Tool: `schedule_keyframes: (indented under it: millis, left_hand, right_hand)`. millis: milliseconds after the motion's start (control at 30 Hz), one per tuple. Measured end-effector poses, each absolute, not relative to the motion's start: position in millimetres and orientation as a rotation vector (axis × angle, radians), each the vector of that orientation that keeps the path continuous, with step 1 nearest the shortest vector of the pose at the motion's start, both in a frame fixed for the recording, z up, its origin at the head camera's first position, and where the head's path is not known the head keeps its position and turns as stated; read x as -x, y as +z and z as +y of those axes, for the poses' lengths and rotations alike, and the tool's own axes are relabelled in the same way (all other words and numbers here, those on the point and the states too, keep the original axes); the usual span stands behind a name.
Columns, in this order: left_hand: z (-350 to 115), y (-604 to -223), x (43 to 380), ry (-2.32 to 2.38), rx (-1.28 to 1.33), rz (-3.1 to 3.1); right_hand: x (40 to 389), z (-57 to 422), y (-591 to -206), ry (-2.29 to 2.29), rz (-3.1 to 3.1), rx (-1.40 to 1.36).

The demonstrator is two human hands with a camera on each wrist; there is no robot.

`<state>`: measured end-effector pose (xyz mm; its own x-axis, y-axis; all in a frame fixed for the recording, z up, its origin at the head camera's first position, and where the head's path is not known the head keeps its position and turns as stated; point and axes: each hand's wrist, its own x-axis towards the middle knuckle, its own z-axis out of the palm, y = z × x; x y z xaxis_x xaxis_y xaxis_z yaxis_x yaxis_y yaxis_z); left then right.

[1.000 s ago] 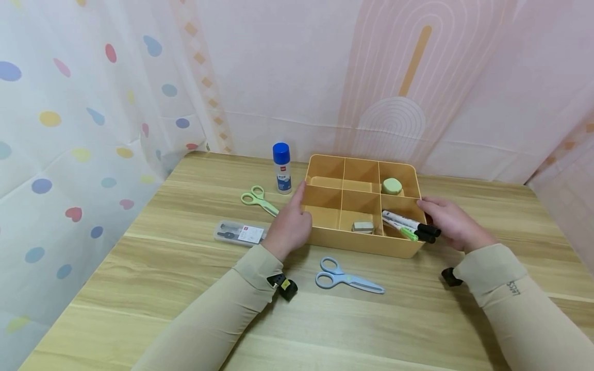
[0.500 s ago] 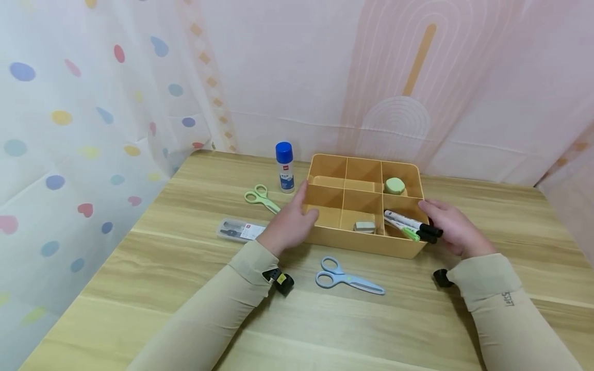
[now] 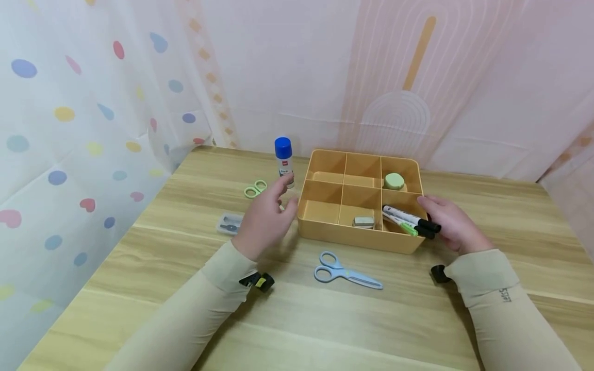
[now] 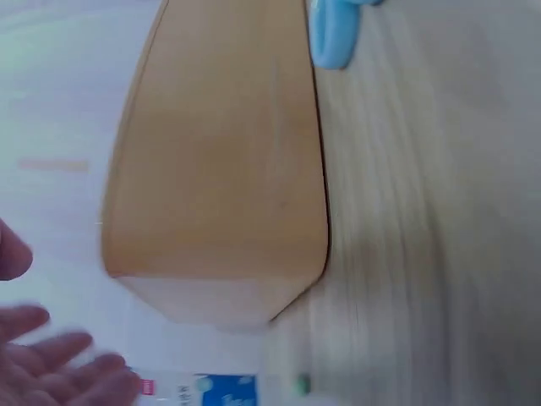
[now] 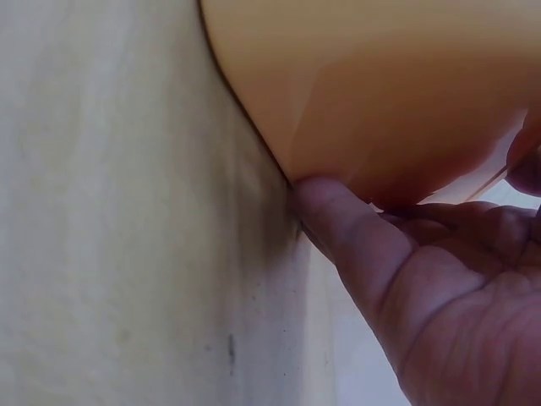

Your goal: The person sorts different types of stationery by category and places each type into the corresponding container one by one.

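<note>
A tan box [image 3: 357, 239] with six compartments sits on a wood-grain table [image 3: 325, 335]; the right hand [image 3: 452, 224] grips its right end, thumb at the rim and fingers against the outer wall, so the box lies to the left of that grip; the left hand [image 3: 265, 221] is apart from the box, just beyond its left end, fingers and thumb spread. Inside, black-capped markers [image 3: 401, 214] and a green-ended pen [image 3: 398, 222] lean in the front right compartment; an eraser [image 3: 364, 222] lies in the front middle; a rounded green item [image 3: 394, 181] is in the back right. Beyond the left fingertips stands a blue-capped bottle [image 3: 284, 159]; the fingers overlap it in the head view, and whether they touch it is hard to tell. Green scissors [image 3: 254, 189] and a clear case [image 3: 227, 223] lie partly hidden behind that hand; blue scissors [image 3: 345, 273] lie in front of the box; a patterned curtain [image 3: 278, 62] hangs behind.
</note>
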<state>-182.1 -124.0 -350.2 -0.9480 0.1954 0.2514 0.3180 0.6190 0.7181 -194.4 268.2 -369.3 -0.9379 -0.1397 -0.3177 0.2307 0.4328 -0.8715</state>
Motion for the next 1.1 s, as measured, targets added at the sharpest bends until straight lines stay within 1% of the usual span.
schedule_keyframes:
  millis: [100, 300, 433, 733, 1100]
  left_hand:
    - [-129, -348, 167, -1.057, 0.593, -2.624]
    - [-127, -346, 146, -0.719, 1.008, -2.648]
    - [-118, -348, 138, -0.549, 1.189, -2.775]
    - [-101, -364, 135, -0.281, 1.316, -3.002]
    - [-91, -374, 137, -0.157, 1.349, -3.052]
  right_hand:
    - [194, 269, -370, -1.505, 2.346, -0.088]
    - [195, 268, -369, -1.523, 2.333, -0.090]
    - [195, 268, -370, -1.513, 2.344, -0.076]
    - [195, 268, -371, -1.567, 2.310, -0.066]
    - [193, 268, -370, -1.579, 2.310, -0.052]
